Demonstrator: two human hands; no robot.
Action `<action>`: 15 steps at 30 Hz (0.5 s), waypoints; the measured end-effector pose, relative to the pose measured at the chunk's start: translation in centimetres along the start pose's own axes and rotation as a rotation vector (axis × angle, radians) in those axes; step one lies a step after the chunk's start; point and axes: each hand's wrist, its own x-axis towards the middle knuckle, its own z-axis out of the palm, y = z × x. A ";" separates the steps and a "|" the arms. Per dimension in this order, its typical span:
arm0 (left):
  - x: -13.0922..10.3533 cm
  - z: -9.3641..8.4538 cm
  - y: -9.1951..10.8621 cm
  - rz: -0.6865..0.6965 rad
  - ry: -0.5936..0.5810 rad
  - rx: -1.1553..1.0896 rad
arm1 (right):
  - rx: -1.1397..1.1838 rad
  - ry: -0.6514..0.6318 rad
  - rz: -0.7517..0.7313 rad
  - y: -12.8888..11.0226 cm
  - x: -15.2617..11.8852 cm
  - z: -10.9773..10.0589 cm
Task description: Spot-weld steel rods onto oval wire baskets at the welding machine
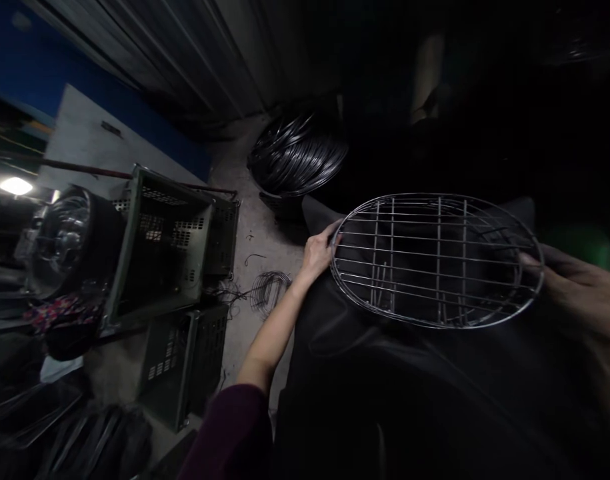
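Observation:
An oval metal wire rack [439, 253], made of crossed bars inside a round rim, is held up over a dark cloth-covered lap [365, 387]. My left hand [319, 255] has its fingers wrapped round the rack's left rim. At the opposite end, my right hand [569, 283] grips the right rim, its thumb showing over the wires. More wire loops show beneath the top bars.
A big coil of shiny dark wire [299, 157] stands beyond the lap. Green perforated crates [119, 247] are on the left, near a round dark drum [67, 240]. Looped wire pieces [269, 293] lie on the concrete floor [255, 230].

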 end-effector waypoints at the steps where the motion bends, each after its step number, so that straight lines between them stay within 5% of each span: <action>1: 0.0 -0.1 0.1 -0.010 -0.003 0.027 | 0.008 0.010 0.009 0.0 0.1 0.0; 11: -0.1 1.2 -1.5 -0.009 0.024 0.020 | -0.252 0.044 -0.039 3.7 3.4 -0.4; 15: 0.2 2.2 -2.6 0.014 0.067 -0.133 | -0.258 0.131 -0.280 5.9 3.9 0.1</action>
